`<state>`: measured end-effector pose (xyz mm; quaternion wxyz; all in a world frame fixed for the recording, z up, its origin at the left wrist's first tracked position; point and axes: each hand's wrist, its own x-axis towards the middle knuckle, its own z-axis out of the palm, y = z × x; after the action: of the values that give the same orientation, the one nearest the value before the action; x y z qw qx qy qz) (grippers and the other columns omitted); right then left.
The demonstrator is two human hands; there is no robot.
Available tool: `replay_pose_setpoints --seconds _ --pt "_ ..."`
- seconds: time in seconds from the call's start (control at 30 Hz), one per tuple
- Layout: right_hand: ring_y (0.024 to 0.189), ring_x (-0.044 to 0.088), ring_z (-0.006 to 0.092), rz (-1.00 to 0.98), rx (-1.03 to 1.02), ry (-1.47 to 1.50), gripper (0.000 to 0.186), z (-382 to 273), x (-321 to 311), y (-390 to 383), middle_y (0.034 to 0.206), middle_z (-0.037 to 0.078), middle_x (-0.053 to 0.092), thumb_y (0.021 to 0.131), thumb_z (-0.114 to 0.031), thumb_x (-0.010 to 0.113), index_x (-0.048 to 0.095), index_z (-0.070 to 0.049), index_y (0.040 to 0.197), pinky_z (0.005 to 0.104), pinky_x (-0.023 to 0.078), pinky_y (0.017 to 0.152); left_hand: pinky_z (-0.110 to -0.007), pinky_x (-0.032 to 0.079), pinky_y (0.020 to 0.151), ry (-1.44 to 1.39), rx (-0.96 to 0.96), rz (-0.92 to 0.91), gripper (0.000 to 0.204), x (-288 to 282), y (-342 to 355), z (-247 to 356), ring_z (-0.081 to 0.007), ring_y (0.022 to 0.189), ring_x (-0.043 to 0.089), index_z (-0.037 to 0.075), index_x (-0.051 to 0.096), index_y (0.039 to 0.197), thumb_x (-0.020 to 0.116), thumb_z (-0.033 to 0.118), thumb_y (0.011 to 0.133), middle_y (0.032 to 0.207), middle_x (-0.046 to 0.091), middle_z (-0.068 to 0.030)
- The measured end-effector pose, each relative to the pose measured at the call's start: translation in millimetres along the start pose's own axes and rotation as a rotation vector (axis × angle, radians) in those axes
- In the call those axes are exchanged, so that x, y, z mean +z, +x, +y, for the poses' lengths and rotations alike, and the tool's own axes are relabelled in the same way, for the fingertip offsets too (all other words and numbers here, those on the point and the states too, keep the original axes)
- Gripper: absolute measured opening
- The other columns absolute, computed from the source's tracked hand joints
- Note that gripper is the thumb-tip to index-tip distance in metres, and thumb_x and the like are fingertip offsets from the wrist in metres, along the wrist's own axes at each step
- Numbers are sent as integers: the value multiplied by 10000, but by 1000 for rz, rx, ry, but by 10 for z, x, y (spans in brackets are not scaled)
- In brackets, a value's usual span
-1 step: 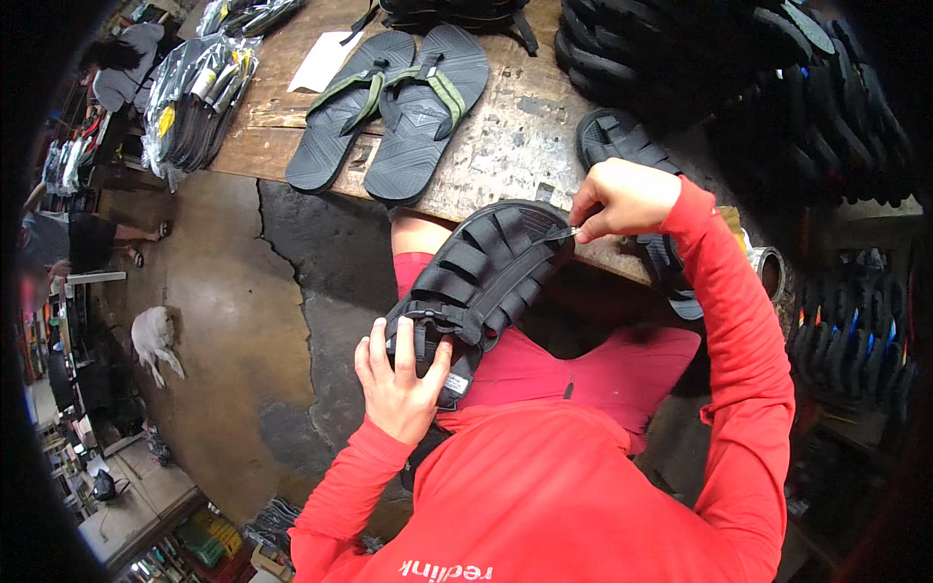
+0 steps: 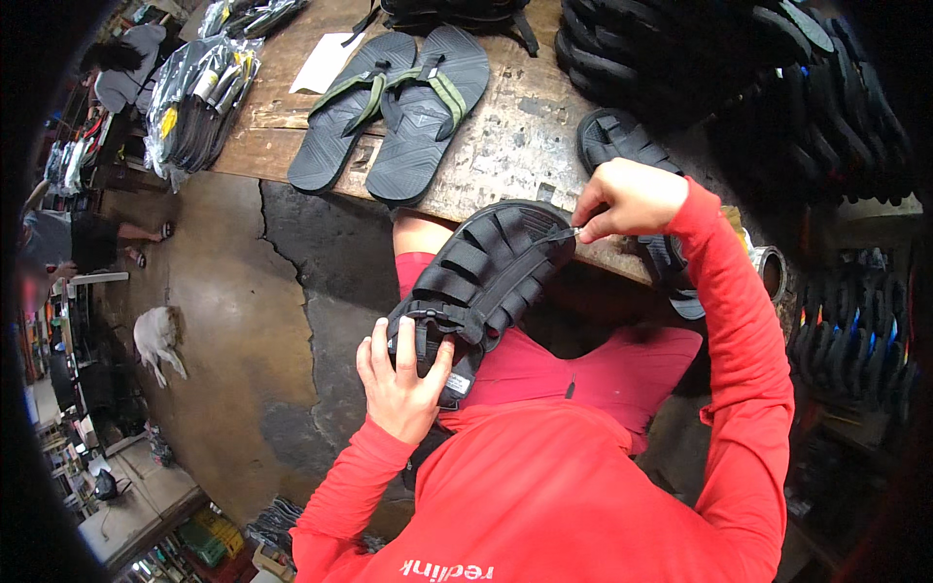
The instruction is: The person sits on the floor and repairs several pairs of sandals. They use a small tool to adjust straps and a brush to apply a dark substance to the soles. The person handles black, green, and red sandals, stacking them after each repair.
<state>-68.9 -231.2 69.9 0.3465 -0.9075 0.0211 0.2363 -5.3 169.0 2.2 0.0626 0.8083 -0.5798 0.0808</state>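
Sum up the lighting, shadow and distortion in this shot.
Head view: fisheye rim fades to black; pale sheen on the brown floor; black stack at upper right sinks into shadow; black sandal under the left hand looks clear.

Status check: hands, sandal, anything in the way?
Left hand holding black sandal, buckled end. Right hand pinching thin tool at its far end. Green-strapped flip-flops on bench beyond, not blocking.

The worktable offers passage between flip-flops and far sandal; the right hand and piled footwear crowd that sandal.
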Motion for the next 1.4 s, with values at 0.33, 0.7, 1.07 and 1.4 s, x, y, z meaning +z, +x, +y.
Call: replay_pose_setpoints --seconds 0.33,0.7,1.07,1.4 --pt "801 629 99 1071 186 971 322 322 1103 -1773 1000 55 682 940 -61 697 620 3 1246 241 508 714 -618 481 1029 -2580 -744 -103 1050 102 290 2 -521 1267 532 -16 294 1568 731 383 701 1461 468 -320" --pt "770 522 16 1497 592 1013 420 842 2310 -1839 997 5 644 987 -203 708 603 -4 1342 182 426 658 -809 409 953 -3032 -625 -329 982 583 514 -19 -692 1309 372 -64 220 1571 560 508 849 1515 332 -416" --pt "444 402 15 1238 402 1289 348 83 2542 -1437 755 -14 602 975 -113 699 477 -61 1238 199 302 378 -770 465 923 -2899 -640 -292 949 520 550 94 -680 1271 429 -57 248 1566 523 526 869 1499 377 -398" --pt "448 392 17 1193 362 1510 273 305 2539 -1188 954 -30 618 997 -251 685 581 -68 1171 196 314 381 -386 487 997 -1640 -763 60 853 351 1047 312 -203 1149 593 13 463 1448 873 203 724 1310 589 -117"
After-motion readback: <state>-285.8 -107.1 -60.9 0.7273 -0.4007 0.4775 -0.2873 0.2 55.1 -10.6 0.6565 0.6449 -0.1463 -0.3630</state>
